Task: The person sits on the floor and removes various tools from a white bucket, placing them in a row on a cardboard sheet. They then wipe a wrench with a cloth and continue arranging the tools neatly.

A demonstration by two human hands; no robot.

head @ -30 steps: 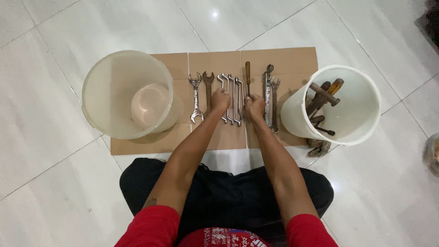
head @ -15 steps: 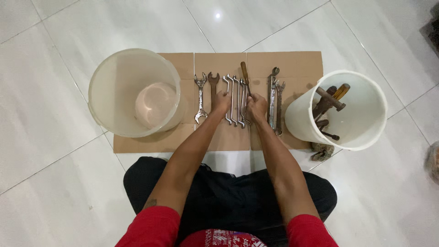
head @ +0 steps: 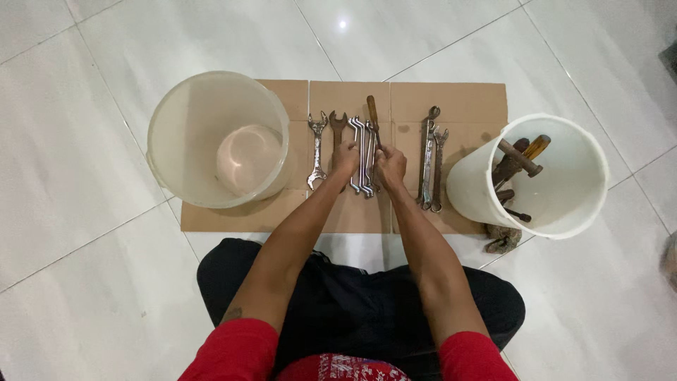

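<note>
Flat brown cardboard sheet [head: 465, 99] on the white tiled floor [head: 77, 155]. Centre of sheet: cluster of bright steel spanners [head: 361, 152] and a wooden-handled screwdriver [head: 371, 116]. Left hand [head: 345, 156] rests on the spanner cluster, grip unclear; right hand [head: 390, 166] closed around the screwdriver shaft. Sheet's left end: empty translucent white plastic bucket [head: 176, 134]. Right end: white plastic bucket of rusty tools [head: 564, 212]; two long steel spanners [head: 430, 159] beside it.

No packages, labels, signs or screens show; only a flattened brown cardboard sheet [head: 451, 106] lies at twelve o'clock.
</note>
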